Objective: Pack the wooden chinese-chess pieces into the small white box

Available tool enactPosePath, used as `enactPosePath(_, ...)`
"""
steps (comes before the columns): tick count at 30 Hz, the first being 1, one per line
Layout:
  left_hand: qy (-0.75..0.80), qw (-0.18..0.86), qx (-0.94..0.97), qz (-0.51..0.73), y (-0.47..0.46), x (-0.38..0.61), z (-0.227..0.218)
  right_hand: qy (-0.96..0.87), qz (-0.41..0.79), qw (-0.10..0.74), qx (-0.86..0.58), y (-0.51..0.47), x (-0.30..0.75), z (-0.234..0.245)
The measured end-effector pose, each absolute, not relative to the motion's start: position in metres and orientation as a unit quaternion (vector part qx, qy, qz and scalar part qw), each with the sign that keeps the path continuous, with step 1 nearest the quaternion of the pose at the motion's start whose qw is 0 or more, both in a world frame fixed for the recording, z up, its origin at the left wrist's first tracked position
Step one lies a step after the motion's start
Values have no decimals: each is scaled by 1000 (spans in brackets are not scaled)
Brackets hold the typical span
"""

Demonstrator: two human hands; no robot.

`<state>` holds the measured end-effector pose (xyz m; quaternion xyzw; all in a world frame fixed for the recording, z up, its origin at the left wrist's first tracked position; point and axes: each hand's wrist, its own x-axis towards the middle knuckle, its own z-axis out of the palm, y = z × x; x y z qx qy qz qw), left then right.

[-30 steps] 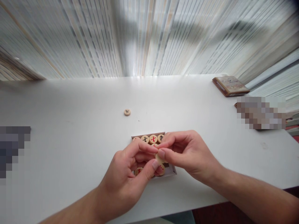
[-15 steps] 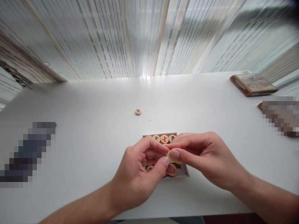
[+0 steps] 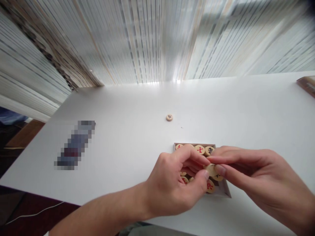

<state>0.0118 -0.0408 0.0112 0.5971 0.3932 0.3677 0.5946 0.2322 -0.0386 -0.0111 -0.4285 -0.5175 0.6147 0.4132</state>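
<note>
Between the fingertips of both hands is a pale round xiangqi piece (image 3: 211, 169), its marking not readable from here. My left hand (image 3: 180, 177) pinches it from the left, thumb and forefinger curved round. From the other side my right hand (image 3: 248, 170) grips it with thumb and forefinger. Directly below is a shallow open box (image 3: 225, 191) holding several wooden pieces with red or black characters, such as a red one (image 3: 199, 150) and a black one (image 3: 210, 150) at its back edge. The hands cover much of the box's middle.
One loose piece with a black character (image 3: 169, 117) lies on the white table (image 3: 128, 137) beyond the box. At the left is a blurred-out dark flat object (image 3: 76, 146). A brown box (image 3: 307, 85) stands at the far right. Striped curtains (image 3: 147, 39) hang behind the table.
The view has swung left, so everything appears further right and more of the table's left edge shows. Both hands still hold the piece over the box.
</note>
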Motion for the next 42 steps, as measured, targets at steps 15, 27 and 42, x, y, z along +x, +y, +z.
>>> enactPosePath(15, 408, 671, 505, 358, -39, 10, 12, -430, 679, 427, -415, -32, 215, 6)
enactPosePath(27, 384, 708, 466, 368, -30, 6, 14, -413, 710, 446, -356, -32, 215, 4)
enactPosePath(42, 382, 691, 465, 401, -29, 9, 16, -496, 629, 473, -366, -35, 215, 2)
